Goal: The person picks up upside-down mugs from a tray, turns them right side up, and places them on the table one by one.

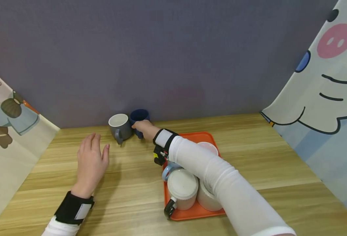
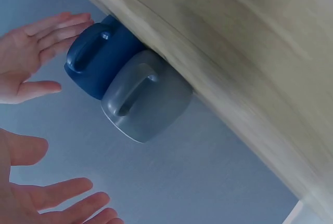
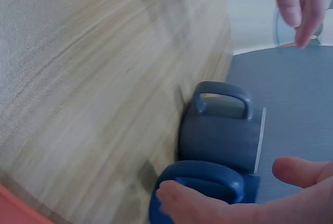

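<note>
A dark blue mug (image 1: 139, 114) stands upright against the grey wall, touching a grey mug (image 1: 124, 131) with a white inside on its left. My right hand (image 1: 145, 129) is at the blue mug's right side, fingers straight and thumb spread apart. In the left wrist view the fingers of the right hand (image 2: 44, 42) reach along the mug's far side, near its handle (image 2: 86, 50). They overlap the blue mug (image 3: 203, 174) in the right wrist view. My left hand (image 1: 91, 162) hovers over the table left of the grey mug, fingers extended, holding nothing.
An orange tray (image 1: 197, 215) sits right of centre, partly under my right arm. On it are an upside-down white mug (image 1: 183, 186) with a black handle, another white mug (image 1: 208, 199), a light blue mug (image 1: 168, 172) and a pink-rimmed one (image 1: 209, 147). Cartoon-printed cloths (image 1: 323, 98) flank the table.
</note>
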A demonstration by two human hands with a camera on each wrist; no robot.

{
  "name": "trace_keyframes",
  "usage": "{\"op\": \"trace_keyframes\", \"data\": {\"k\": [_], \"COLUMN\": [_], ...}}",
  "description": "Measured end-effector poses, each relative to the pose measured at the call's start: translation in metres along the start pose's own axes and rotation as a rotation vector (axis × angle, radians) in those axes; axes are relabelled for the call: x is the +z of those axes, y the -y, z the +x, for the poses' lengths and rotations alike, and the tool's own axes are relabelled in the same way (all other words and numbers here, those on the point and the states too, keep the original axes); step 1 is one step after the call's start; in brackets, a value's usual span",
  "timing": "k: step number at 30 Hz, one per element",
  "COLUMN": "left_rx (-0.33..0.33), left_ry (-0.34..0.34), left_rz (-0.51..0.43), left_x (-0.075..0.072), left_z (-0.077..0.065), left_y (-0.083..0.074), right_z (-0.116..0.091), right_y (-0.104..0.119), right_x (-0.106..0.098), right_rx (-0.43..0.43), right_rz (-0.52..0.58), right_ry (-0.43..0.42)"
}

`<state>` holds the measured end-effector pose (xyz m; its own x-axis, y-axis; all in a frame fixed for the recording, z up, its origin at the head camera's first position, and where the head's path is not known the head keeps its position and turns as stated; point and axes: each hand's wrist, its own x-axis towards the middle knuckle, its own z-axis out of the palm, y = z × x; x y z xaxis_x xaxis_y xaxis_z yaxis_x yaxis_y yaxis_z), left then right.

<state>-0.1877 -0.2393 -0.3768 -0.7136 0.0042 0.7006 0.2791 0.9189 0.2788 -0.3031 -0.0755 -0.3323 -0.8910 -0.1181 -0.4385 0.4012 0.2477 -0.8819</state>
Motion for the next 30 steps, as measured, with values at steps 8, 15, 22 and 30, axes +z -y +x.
{"op": "trace_keyframes", "data": {"k": [8, 15, 22, 30], "left_rx": [0.014, 0.013, 0.026, 0.034], "left_ry": [0.023, 0.025, 0.031, 0.049], "left_rz": [-0.002, -0.007, -0.020, -0.011], "left_x": [0.009, 0.015, 0.022, 0.031], "left_z": [0.004, 0.005, 0.011, 0.015], "left_y": [-0.004, -0.009, -0.014, -0.024], "right_z": [-0.020, -0.043, -0.066, -0.081], "right_y": [0.015, 0.032, 0.044, 0.046], "right_x": [-0.023, -0.057, -0.094, -0.120], "right_rx": [0.083, 0.088, -0.122, -0.238], "right_rz": [0.156, 0.108, -0.141, -0.343], "right_ry": [0.173, 0.347, 0.358, 0.299]}}
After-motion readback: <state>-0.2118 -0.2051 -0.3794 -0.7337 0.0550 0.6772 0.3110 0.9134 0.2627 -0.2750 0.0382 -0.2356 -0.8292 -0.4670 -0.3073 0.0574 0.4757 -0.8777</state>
